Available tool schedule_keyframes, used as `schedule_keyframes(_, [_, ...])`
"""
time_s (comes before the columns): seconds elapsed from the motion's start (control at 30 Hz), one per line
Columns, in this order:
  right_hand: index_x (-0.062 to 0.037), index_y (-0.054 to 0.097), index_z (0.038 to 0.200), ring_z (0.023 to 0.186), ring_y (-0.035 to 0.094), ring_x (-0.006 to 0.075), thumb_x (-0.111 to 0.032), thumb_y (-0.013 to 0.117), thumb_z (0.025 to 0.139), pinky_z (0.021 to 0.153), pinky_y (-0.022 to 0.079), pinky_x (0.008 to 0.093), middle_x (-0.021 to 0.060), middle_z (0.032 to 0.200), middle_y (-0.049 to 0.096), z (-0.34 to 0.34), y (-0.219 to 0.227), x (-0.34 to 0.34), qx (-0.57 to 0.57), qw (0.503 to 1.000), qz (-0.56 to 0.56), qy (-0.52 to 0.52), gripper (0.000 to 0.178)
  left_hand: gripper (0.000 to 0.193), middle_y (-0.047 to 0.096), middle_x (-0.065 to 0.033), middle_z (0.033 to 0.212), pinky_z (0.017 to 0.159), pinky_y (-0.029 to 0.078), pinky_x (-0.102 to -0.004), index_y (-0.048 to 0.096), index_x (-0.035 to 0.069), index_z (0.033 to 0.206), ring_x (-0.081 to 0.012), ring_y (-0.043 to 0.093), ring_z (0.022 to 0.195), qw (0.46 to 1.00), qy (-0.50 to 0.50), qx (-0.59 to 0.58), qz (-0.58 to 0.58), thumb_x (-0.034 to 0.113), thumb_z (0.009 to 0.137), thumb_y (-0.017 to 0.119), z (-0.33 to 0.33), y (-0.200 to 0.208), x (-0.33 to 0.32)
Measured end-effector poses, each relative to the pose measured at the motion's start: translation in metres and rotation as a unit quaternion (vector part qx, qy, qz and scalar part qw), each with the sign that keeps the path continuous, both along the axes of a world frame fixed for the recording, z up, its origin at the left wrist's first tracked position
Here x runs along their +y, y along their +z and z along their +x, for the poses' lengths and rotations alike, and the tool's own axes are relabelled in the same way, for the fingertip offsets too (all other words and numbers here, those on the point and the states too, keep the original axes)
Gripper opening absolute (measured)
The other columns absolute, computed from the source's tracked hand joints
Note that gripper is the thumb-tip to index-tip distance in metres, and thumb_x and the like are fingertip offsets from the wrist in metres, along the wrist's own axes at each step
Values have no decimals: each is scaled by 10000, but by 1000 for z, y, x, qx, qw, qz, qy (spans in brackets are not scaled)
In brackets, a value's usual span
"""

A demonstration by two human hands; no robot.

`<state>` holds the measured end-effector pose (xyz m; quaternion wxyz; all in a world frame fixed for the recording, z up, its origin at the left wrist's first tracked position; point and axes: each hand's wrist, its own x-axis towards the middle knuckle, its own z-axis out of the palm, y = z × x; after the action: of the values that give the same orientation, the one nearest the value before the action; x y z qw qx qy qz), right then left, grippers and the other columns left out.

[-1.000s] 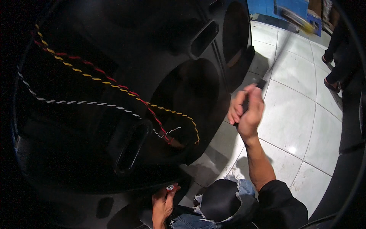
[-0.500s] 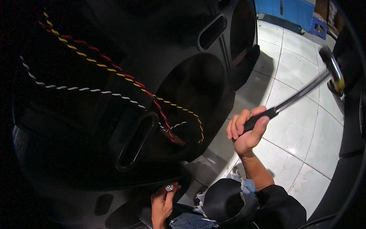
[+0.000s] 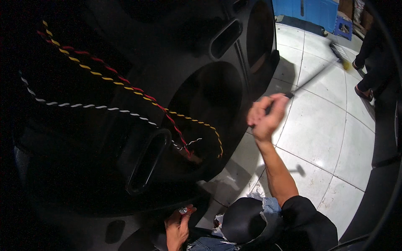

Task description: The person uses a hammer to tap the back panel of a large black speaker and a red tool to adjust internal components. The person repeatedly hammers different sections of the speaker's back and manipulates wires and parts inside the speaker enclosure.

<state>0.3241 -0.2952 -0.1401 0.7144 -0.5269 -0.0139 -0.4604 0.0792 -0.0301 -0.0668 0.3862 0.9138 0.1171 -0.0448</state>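
My right hand is closed round the black grip of a hammer, raised to the right of the black cabinet. The hammer's head, blurred by motion, points up and away over the floor. Low and further left, my left hand grips a short red tool with a round silvery end facing up; the rest of it is hidden. This hand is just below the cabinet's near edge. The large black cabinet has round openings and slot-shaped holes.
Twisted red-black, yellow-black and white-black wires run across the cabinet into its near round opening. Another person's dark-clothed legs and feet stand at right. A blue bin and a small blue stool are at the far end of the tiled floor.
My right hand has moved up and slightly left, swinging the hammer's head up and left. My left hand stays nearly in place with the red tool. The person's legs show more now.
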Motion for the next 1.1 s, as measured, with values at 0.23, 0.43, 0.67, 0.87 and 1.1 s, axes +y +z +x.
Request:
schedule_keyframes(0.23, [-104, 405, 862, 363, 340, 89, -472, 379, 1034, 342, 342, 247, -5, 527, 369, -33, 39, 19, 94, 921, 213, 313, 407, 254, 736, -136, 928, 808, 521, -349, 689, -9, 1053, -237, 691, 850, 999, -6, -30, -17, 168, 940, 547, -1, 0, 4])
schedule_keyframes(0.43, [-89, 499, 897, 422, 402, 92, -515, 366, 1020, 469, 443, 280, 0, 558, 435, -56, -4, 39, 13, 962, 92, 256, 463, 199, 732, -153, 942, 819, 543, -332, 687, -9, 1038, -247, 711, 900, 999, -8, -39, -15, 144, 947, 598, -3, -8, 8])
schedule_keyframes(0.67, [-67, 547, 818, 448, 483, 95, -493, 435, 1013, 376, 370, 234, 40, 576, 530, -37, 6, 18, 30, 942, 125, 309, 481, 205, 731, -158, 948, 827, 538, -328, 686, -23, 1042, -237, 710, 895, 998, -6, -38, -43, 129, 946, 587, -2, -8, 14])
schedule_keyframes(0.87, [-91, 446, 844, 383, 395, 101, -494, 425, 1016, 348, 345, 253, 2, 526, 404, 3, 36, -11, 73, 942, 176, 275, 439, 200, 728, -165, 954, 835, 536, -329, 684, -32, 1039, -235, 706, 909, 999, 22, -9, -43, 115, 945, 585, -3, -10, 5])
schedule_keyframes(1.1, [-98, 425, 879, 374, 348, 76, -527, 353, 1023, 331, 352, 229, -25, 518, 344, -51, 31, 15, 6, 926, 226, 302, 459, 204, 730, -163, 949, 834, 534, -328, 679, -36, 1047, -230, 705, 917, 998, 10, -38, -50, 109, 942, 581, -5, -9, 13])
